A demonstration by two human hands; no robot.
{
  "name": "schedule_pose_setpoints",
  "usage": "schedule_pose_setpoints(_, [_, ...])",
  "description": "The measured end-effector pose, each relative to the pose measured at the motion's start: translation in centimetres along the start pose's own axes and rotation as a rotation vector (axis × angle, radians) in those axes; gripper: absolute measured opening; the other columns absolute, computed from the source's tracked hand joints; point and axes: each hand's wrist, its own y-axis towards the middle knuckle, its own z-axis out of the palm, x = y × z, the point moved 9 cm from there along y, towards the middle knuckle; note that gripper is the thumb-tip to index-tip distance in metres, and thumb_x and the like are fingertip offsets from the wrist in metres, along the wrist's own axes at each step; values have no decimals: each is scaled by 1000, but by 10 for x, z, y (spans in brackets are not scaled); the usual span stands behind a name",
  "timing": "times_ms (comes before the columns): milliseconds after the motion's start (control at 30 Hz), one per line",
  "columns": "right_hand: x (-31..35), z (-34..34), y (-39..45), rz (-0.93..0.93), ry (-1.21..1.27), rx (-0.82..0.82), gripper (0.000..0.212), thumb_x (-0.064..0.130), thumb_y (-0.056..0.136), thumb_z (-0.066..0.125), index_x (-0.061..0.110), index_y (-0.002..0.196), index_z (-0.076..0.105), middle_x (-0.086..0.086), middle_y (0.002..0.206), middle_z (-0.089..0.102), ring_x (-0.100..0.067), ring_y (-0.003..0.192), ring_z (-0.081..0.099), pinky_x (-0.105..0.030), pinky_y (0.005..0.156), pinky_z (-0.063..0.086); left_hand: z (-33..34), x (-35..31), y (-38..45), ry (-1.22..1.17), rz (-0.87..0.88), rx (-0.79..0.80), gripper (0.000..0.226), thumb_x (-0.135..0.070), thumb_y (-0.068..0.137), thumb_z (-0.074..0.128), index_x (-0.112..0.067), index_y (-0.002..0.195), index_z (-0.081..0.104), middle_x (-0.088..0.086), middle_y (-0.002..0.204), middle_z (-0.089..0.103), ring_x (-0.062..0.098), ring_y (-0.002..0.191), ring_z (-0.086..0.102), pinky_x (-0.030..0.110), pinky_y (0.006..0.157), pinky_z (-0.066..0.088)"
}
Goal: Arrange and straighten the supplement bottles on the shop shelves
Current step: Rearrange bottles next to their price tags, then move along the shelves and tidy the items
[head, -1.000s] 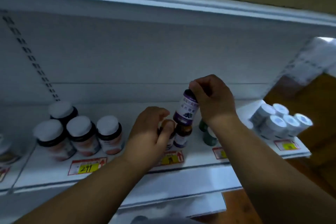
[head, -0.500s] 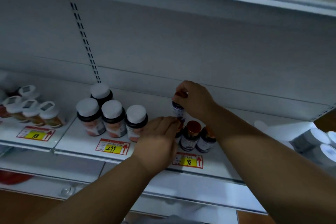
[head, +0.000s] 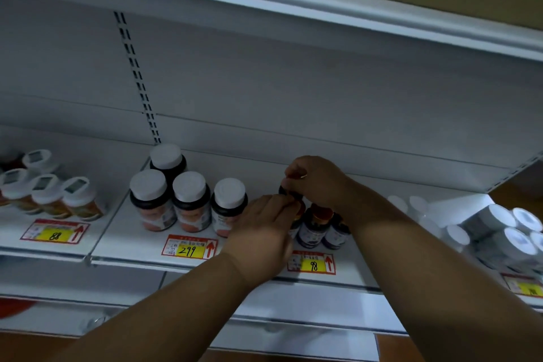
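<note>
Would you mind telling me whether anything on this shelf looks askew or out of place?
Yes: the white-capped containers at the far right lie tipped on their sides, caps facing outward, while the dark white-lidded jars above the 299 tag stand upright.

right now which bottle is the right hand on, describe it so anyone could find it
Find the yellow 98 price tag on the shelf edge. Behind it stands a cluster of small dark bottles. The right hand grips the rearmost bottle, the only one covered by fingers.

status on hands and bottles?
Right hand gripping a dark bottle by its cap. Left hand on the small bottles above the 98 tag. Nothing in the way.
</note>
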Motion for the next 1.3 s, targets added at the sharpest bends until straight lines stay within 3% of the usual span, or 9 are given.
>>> schedule_pose_setpoints(100, [5,-3,-9,9,67,-68,36,44,90,60,18,115,62,1,112,62,-14,101,57,-28,84,43,-8,-5,0,12,-19,36,53,-11,70,52,-10,122,64,9,119,63,29,100,60,35,85,51])
schedule_pose_setpoints(300, [58,-16,-37,-247,112,-217,22,35,95,55,21,108,63,5,113,61,-7,104,51,-19,82,34,-43,-4,-24,41,-212,-10,55,-12,71,58,-9,126,57,12,121,58,30,104,56,35,89,46])
schedule_pose_setpoints(467, [124,16,-58,-383,112,-134,19,36,91,57,25,105,62,10,103,55,-5,90,48,-15,67,33,-75,17,-85,39,-461,-125,44,-14,76,59,-12,121,60,7,115,58,27,105,54,38,88,45])
schedule_pose_setpoints(567, [163,38,-80,-484,223,-134,14,29,87,63,22,99,64,10,99,57,-4,88,52,-18,73,41,-97,33,-128,12,-606,-208,42,-18,80,58,-22,122,57,-2,117,55,19,112,50,31,95,40])
schedule_pose_setpoints(667, [215,68,-95,-584,227,-101,10,31,86,63,26,94,63,16,93,56,6,85,50,-4,71,35,-135,56,-166,25,-690,-291,39,-18,82,60,-25,120,56,-7,116,53,13,110,49,25,91,38])
schedule_pose_setpoints(767, [274,102,-102,-656,249,-87,11,32,85,63,25,94,64,12,97,59,2,89,50,-7,75,36,-175,87,-209,38,-741,-334,37,-20,84,60,-25,121,55,-8,115,52,12,110,48,25,91,38])
schedule_pose_setpoints(900, [360,157,-109,-684,308,-96,10,31,86,64,25,94,64,10,97,60,-5,92,54,-21,80,42,-239,138,-284,118,-777,-337,38,-24,85,60,-26,122,54,-8,114,52,10,108,48,26,88,39])
schedule_pose_setpoints(1033, [433,207,-115,-726,315,-74,8,31,86,63,28,92,62,12,96,59,3,89,48,-10,75,37,-294,184,-348,167,-838,-346,36,-26,85,59,-26,121,56,-10,113,54,7,105,48,24,86,38])
schedule_pose_setpoints(1300, [517,259,-54,-727,315,-47,12,37,82,60,34,93,59,18,93,56,1,91,53,-23,80,46,-346,287,-368,113,-846,-413,35,-26,83,58,-28,117,58,-12,109,55,3,101,47,21,83,38])
